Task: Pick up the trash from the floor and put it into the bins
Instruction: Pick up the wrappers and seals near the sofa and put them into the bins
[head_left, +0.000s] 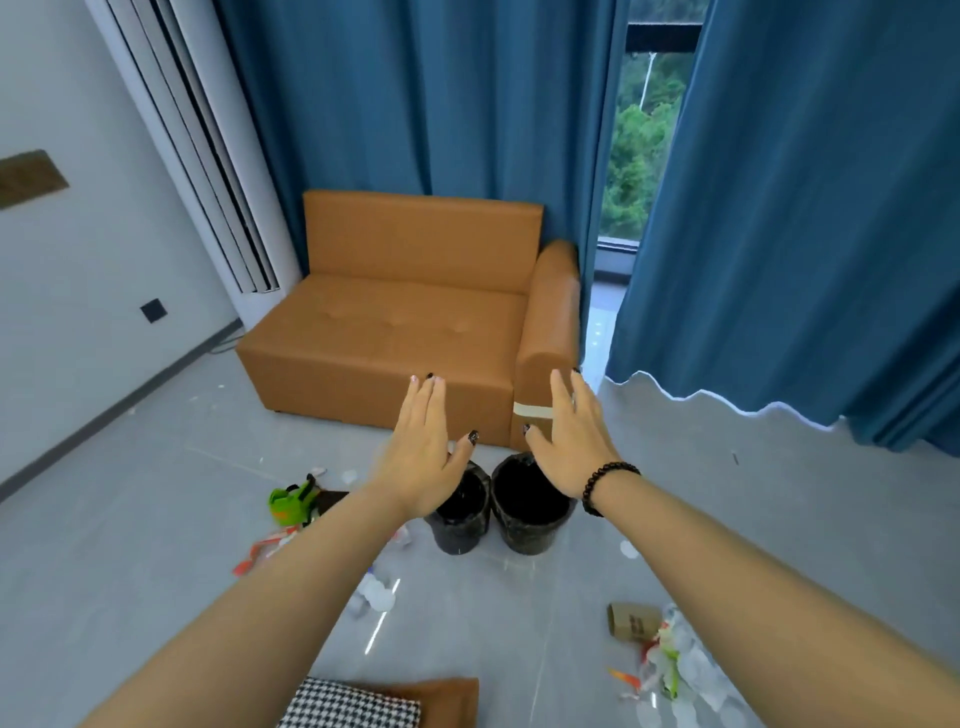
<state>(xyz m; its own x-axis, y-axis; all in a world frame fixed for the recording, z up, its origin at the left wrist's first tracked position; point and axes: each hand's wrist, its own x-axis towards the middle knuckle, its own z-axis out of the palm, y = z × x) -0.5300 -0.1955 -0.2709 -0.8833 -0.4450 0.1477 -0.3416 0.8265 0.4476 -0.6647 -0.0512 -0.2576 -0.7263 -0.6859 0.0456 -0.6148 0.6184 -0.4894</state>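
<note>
Two black bins stand side by side on the grey floor in front of the sofa, a left bin (461, 519) and a right bin (530, 512). My left hand (421, 449) and my right hand (574, 441) are stretched out above them, fingers straight, holding nothing. Trash lies scattered on the floor: a green wrapper (291, 503) and a red-and-white wrapper (260, 553) at the left, clear plastic pieces (375, 595) near my left forearm, a brown paper cup (632, 619) and a heap of clear plastic and coloured scraps (680, 670) at the right.
An orange-brown sofa (405, 332) stands behind the bins against blue curtains (779, 234). A houndstooth cushion (353, 706) on a brown seat lies at the bottom edge. A white air conditioner column (208, 156) stands at the left wall.
</note>
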